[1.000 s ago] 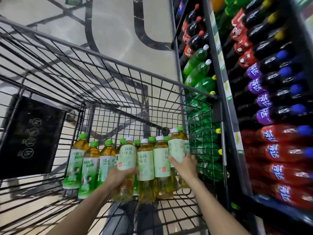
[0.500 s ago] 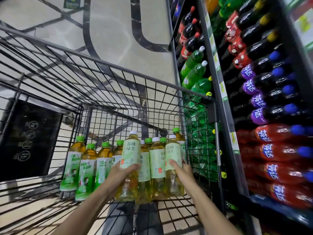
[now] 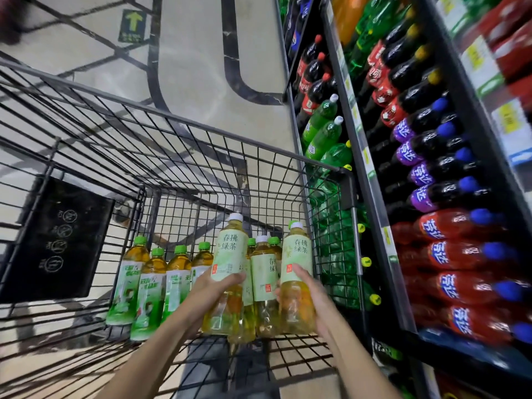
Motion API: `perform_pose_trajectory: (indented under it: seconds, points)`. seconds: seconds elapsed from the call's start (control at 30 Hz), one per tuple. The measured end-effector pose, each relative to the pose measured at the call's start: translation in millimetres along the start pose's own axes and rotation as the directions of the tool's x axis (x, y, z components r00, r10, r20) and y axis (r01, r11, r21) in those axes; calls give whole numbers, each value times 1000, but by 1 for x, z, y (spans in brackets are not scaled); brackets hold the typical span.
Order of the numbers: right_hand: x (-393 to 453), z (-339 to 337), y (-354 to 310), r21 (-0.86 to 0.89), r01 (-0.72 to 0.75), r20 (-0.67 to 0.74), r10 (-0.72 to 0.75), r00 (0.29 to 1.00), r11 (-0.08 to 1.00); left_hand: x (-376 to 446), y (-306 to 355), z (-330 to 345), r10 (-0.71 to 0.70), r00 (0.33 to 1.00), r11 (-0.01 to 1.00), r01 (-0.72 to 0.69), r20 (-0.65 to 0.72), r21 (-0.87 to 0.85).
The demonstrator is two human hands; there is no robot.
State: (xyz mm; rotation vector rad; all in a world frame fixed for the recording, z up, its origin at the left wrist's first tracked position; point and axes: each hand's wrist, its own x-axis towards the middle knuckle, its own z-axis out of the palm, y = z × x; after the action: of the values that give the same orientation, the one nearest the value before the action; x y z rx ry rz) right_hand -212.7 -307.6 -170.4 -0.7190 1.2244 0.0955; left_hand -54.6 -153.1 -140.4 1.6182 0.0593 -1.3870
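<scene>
Both my hands reach into a black wire shopping cart [image 3: 178,122]. My left hand [image 3: 214,286] grips a white-capped green tea bottle [image 3: 230,254] with a pale label, raised above the rest. My right hand [image 3: 302,286] grips a second white-capped tea bottle [image 3: 296,254] at the cart's right wall, also raised. Between them stands another pale-label tea bottle [image 3: 263,272]. A row of green-capped tea bottles [image 3: 157,283] stands upright to the left on the cart floor.
A shelf unit [image 3: 371,156] on the right holds lying soda bottles in dark, green, purple-labelled and red rows, close against the cart's right side. A black sign panel [image 3: 57,240] hangs on the cart's left wall. Beyond the cart lies pale tiled floor [image 3: 195,53] with a green arrow sticker.
Both hands have lifted their white-capped bottles up out of the standing row. The left bottle rose first, then the right one.
</scene>
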Motion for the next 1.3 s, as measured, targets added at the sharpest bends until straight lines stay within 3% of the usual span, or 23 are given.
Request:
perform_pose_trajectory:
  seconds: [0.13,0.3,0.63,0.8,0.97,1.3]
  points:
    - [-24,2,-25,-30,94,66,-92,994,995,-20,18,13,84,996,996,-84,-1,2]
    - [-68,9,-66,-113,278,21,-278,960,954,-52,63,38,255,967,963,-256,24,86]
    - [-193,18,-122,164,544,36,-556,830,823,-120,151,82,466,877,881,-472,115,25]
    - [-254,20,-118,193,661,-36,-668,743,725,-160,182,95,533,805,826,-562,261,47]
    - [-319,32,-101,177,787,-223,-755,617,591,-212,196,104,534,719,792,-610,445,34]
    - [-480,7,-32,70,930,-543,-769,338,360,-347,183,173,538,441,712,-694,718,-107]
